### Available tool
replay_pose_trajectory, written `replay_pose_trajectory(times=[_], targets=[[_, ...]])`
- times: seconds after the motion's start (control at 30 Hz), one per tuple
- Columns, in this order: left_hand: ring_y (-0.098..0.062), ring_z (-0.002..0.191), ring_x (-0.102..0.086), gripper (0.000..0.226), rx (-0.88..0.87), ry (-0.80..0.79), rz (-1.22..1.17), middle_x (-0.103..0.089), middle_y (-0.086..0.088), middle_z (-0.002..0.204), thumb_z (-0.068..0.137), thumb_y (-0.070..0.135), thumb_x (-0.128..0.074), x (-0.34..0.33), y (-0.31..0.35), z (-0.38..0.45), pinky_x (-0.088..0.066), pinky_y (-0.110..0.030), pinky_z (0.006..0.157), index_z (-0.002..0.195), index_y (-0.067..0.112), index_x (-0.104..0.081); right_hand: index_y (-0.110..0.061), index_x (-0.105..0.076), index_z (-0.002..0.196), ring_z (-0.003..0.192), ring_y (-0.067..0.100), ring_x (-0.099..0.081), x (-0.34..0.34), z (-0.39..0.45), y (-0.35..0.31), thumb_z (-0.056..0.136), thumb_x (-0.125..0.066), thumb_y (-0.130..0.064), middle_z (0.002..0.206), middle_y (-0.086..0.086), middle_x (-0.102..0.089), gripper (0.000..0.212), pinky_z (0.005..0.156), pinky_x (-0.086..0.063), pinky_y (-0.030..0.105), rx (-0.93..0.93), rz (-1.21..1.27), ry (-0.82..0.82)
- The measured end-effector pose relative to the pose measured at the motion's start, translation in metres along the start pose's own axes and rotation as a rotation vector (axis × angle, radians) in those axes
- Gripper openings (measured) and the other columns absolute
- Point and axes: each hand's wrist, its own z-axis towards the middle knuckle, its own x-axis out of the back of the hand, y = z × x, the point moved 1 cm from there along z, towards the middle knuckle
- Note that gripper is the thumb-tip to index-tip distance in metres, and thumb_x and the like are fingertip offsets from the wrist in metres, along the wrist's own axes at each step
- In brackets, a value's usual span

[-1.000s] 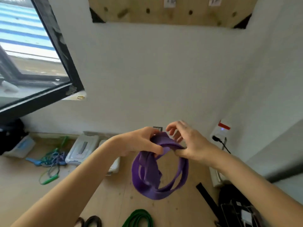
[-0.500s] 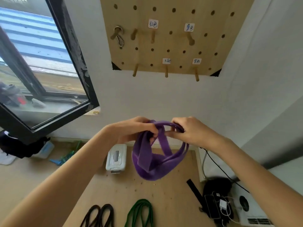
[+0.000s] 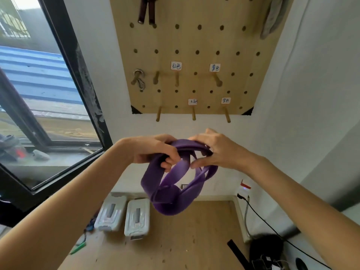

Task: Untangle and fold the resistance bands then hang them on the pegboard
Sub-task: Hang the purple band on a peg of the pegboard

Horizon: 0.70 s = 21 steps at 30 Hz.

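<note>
Left hand (image 3: 153, 151) and right hand (image 3: 216, 151) both grip the top of the coiled purple band (image 3: 171, 191); it hangs mid-air between them, just below the pegboard (image 3: 194, 45) on the far wall.

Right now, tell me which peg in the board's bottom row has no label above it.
The leftmost bottom peg. The middle peg and right peg each sit under a small white label; the pegboard above the left one is bare.
</note>
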Motion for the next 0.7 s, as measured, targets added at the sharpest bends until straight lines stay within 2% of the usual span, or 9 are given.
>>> replay_pose_trajectory(times=[0.07, 0.13, 0.2, 0.3, 0.4, 0.5, 0.57, 0.63, 0.7], targets=[[-0.01, 0.047, -0.048, 0.02, -0.017, -0.021, 0.057, -0.051, 0.001, 0.053, 0.067, 0.013, -0.064, 0.005, 0.008, 0.012, -0.047, -0.021, 0.056, 0.081, 0.006, -0.052, -0.034, -0.049, 0.106, 0.084, -0.004, -0.043, -0.003, 0.001, 0.009, 0.069, -0.074, -0.048, 0.087, -0.02, -0.044, 0.047, 0.071, -0.039, 0.016, -0.01, 0.072, -0.03], [-0.01, 0.05, -0.052, 0.02, -0.038, -0.038, 0.07, -0.055, 0.002, 0.056, 0.069, 0.013, -0.065, 0.009, 0.012, 0.03, -0.048, -0.021, 0.059, 0.083, 0.006, -0.053, -0.031, -0.049, 0.105, 0.093, 0.001, -0.042, -0.011, 0.003, 0.024, 0.069, -0.079, -0.035, 0.096, -0.016, -0.041, 0.047, 0.082, -0.041, 0.019, -0.015, 0.139, 0.033], [-0.01, 0.058, -0.057, 0.021, -0.046, -0.007, 0.087, -0.06, 0.001, 0.063, 0.074, 0.013, -0.067, 0.013, 0.013, 0.051, -0.05, -0.022, 0.064, 0.091, 0.007, -0.056, -0.021, -0.053, 0.105, 0.103, 0.014, -0.048, -0.014, 0.005, 0.043, 0.074, -0.075, -0.016, 0.107, -0.005, -0.044, 0.038, 0.094, -0.042, 0.026, -0.061, 0.319, 0.11], [-0.014, 0.08, -0.064, 0.03, -0.032, 0.214, 0.345, -0.067, -0.003, 0.089, 0.079, 0.012, -0.069, 0.022, 0.017, 0.095, -0.054, -0.022, 0.072, 0.107, 0.013, -0.059, -0.013, -0.06, 0.095, 0.087, 0.021, -0.059, -0.003, 0.011, 0.079, 0.076, -0.057, 0.008, 0.091, 0.007, -0.062, 0.029, 0.082, -0.049, 0.035, -0.192, 0.531, 0.235], [-0.018, 0.086, -0.061, 0.038, -0.053, 0.494, 0.645, -0.063, -0.006, 0.095, 0.077, 0.01, -0.069, 0.025, 0.021, 0.147, -0.052, -0.018, 0.073, 0.113, 0.009, -0.055, -0.013, -0.061, 0.084, 0.074, 0.018, -0.058, 0.014, 0.023, 0.118, 0.077, -0.058, 0.006, 0.076, 0.004, -0.062, 0.02, 0.073, -0.047, 0.033, -0.327, 0.598, 0.326], [-0.021, 0.083, -0.06, 0.039, -0.136, 0.753, 0.743, -0.061, -0.003, 0.092, 0.075, 0.012, -0.069, 0.022, 0.014, 0.191, -0.05, -0.025, 0.07, 0.109, 0.01, -0.05, -0.017, -0.06, 0.087, 0.076, 0.018, -0.059, 0.033, 0.037, 0.156, 0.078, -0.067, -0.005, 0.082, 0.005, -0.062, 0.016, 0.071, -0.046, 0.027, -0.349, 0.581, 0.27], [-0.021, 0.08, -0.062, 0.035, -0.236, 0.923, 0.752, -0.063, -0.003, 0.09, 0.077, 0.012, -0.066, 0.023, 0.01, 0.21, -0.05, -0.026, 0.069, 0.106, 0.01, -0.047, -0.018, -0.059, 0.086, 0.072, 0.01, -0.058, 0.047, 0.043, 0.18, 0.076, -0.07, -0.008, 0.079, 0.0, -0.061, 0.019, 0.067, -0.045, 0.019, -0.329, 0.484, 0.236], [-0.016, 0.073, -0.06, 0.033, -0.351, 1.003, 0.702, -0.06, 0.003, 0.085, 0.077, 0.009, -0.063, 0.03, 0.013, 0.225, -0.046, -0.016, 0.064, 0.105, 0.012, -0.045, -0.015, -0.057, 0.085, 0.065, 0.006, -0.056, 0.058, 0.047, 0.206, 0.074, -0.069, -0.008, 0.074, -0.002, -0.06, 0.018, 0.063, -0.044, 0.019, -0.262, 0.348, 0.226], [-0.014, 0.072, -0.056, 0.033, -0.391, 0.944, 0.749, -0.056, 0.005, 0.085, 0.078, 0.007, -0.06, 0.039, 0.017, 0.244, -0.042, -0.012, 0.064, 0.108, 0.01, -0.045, -0.014, -0.053, 0.083, 0.066, 0.011, -0.054, 0.062, 0.051, 0.232, 0.073, -0.065, -0.008, 0.07, 0.0, -0.057, 0.017, 0.063, -0.043, 0.026, -0.228, 0.205, 0.188]])
